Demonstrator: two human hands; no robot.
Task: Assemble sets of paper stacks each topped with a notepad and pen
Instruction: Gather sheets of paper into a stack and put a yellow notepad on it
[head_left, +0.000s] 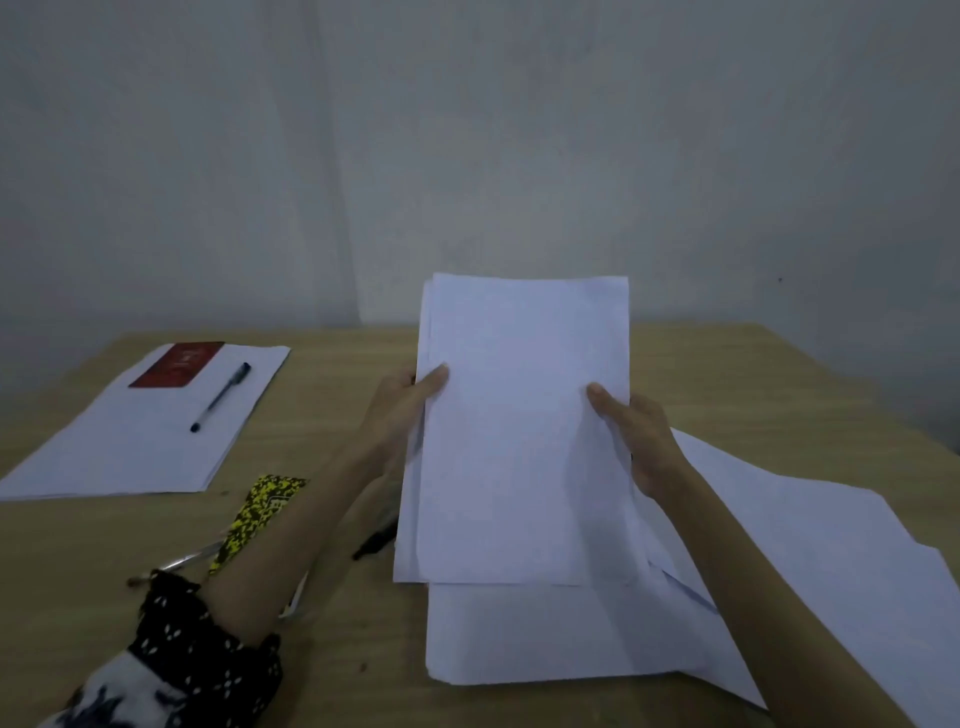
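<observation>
Both your hands, left hand (410, 395) and right hand (636, 431), grasp an upright paper sheaf (519, 431) by its side edges above the table (337, 623).

Both thumbs lie on the face of an upright sheaf of paper (519, 426): left hand (410, 410) gripping its left edge, right hand (639, 441) its right. Below the fingers loose sheets (545, 634) lie on the table (332, 649); what may be a pen (375, 541) shows beside the left forearm.
</observation>
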